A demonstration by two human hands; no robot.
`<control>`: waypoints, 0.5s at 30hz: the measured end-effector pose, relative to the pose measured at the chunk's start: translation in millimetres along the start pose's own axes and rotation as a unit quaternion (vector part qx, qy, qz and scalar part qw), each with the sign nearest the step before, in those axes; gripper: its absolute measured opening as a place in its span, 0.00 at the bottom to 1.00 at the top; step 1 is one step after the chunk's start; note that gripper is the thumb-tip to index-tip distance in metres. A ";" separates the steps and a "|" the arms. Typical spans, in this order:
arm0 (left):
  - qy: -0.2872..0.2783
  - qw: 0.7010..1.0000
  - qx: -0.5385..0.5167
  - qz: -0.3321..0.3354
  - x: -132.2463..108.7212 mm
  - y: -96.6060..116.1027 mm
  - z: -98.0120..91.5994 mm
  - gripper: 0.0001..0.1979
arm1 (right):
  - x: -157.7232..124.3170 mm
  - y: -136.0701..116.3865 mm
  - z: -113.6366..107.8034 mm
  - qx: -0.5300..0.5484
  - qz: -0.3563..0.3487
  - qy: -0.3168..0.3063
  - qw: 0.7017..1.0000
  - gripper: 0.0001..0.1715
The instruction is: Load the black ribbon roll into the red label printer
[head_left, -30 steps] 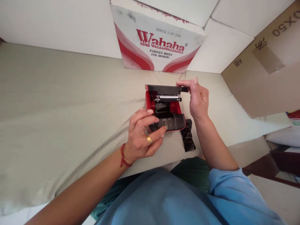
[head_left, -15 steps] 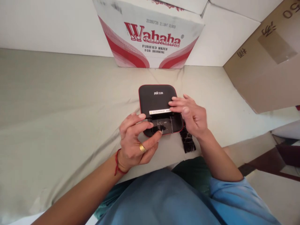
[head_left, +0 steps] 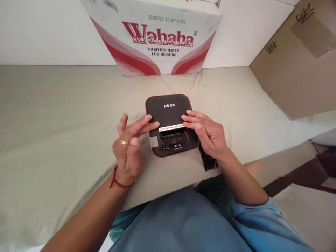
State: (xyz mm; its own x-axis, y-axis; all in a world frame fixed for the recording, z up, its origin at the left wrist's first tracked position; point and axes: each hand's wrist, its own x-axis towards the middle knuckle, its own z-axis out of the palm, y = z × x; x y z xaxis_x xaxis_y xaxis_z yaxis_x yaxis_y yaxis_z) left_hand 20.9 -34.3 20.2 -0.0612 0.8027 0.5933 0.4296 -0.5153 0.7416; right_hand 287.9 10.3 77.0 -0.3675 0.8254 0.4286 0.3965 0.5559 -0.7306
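A flat black device with rounded corners and a red rim lies on the cloth-covered surface. Below its white lettering runs a white warning label and a dark recess. A pale translucent patch sits on its lower left part. My left hand, with a gold ring and red string bracelet, rests its outstretched fingertips on the device's left side. On the other side, my right hand lays its extended fingers over the right edge. A shiny black strip lies partly hidden beneath my right hand.
A Wahaha water carton stands behind the device. To the right is a brown cardboard box with handwriting. The beige cloth has creases, and its front edge runs close to my body.
My left hand has moved off the device's lower panel toward its left side, its fingers straightening and uncovering the panel. My right hand stays on the right edge. The view has shifted slightly.
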 end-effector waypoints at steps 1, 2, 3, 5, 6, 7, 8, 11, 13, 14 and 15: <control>0.009 1.000 -0.002 0.004 0.7 0.0 0.8 0.25 | 0.5 0.8 0.6 0.006 -0.006 0.005 1.000 0.28; 0.012 1.000 -0.001 0.009 1.3 -0.1 1.4 0.23 | 1.3 1.1 1.1 0.011 -0.012 0.010 1.000 0.28; 0.010 1.000 -0.001 0.013 1.7 -0.4 2.0 0.21 | 2.0 0.6 1.5 0.012 -0.015 0.015 1.000 0.28; -0.002 1.000 -0.018 0.011 2.1 -1.9 3.4 0.20 | 2.1 -3.4 2.2 0.001 -0.009 0.021 1.000 0.28; -0.004 0.999 -0.042 0.007 2.1 -3.0 4.5 0.22 | 0.6 -6.8 2.7 -0.012 -0.002 0.024 1.000 0.28; -0.001 0.997 -0.071 0.002 2.1 -4.3 5.9 0.24 | -2.3 -10.7 3.2 -0.028 0.003 0.027 0.999 0.28; 0.000 0.995 -0.099 -0.003 2.0 -5.6 7.5 0.27 | -6.8 -14.8 3.9 -0.045 0.003 0.030 0.999 0.27; 0.009 0.990 -0.139 -0.025 1.6 -10.6 11.9 0.33 | -26.8 -23.9 6.2 -0.078 -0.040 0.025 0.996 0.24; -0.002 0.988 -0.143 -0.060 1.5 -15.3 13.1 0.40 | -41.5 -25.3 8.0 -0.085 -0.084 0.013 0.993 0.22; -0.016 0.985 -0.150 -0.082 1.4 -18.0 13.2 0.44 | -47.9 -24.9 9.1 -0.088 -0.101 0.011 0.991 0.22; -0.035 0.981 -0.162 -0.102 1.4 -20.9 13.0 0.47 | -53.2 -24.1 10.3 -0.091 -0.112 0.013 0.989 0.23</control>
State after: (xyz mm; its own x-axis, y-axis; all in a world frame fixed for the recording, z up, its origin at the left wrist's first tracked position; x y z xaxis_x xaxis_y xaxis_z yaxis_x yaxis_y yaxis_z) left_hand 23.6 -18.5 1.5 -0.0492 0.9121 0.4071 0.1047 -0.4006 0.9103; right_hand 289.2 -48.1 66.3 -0.4423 0.6807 0.5840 0.4534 0.7315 -0.5092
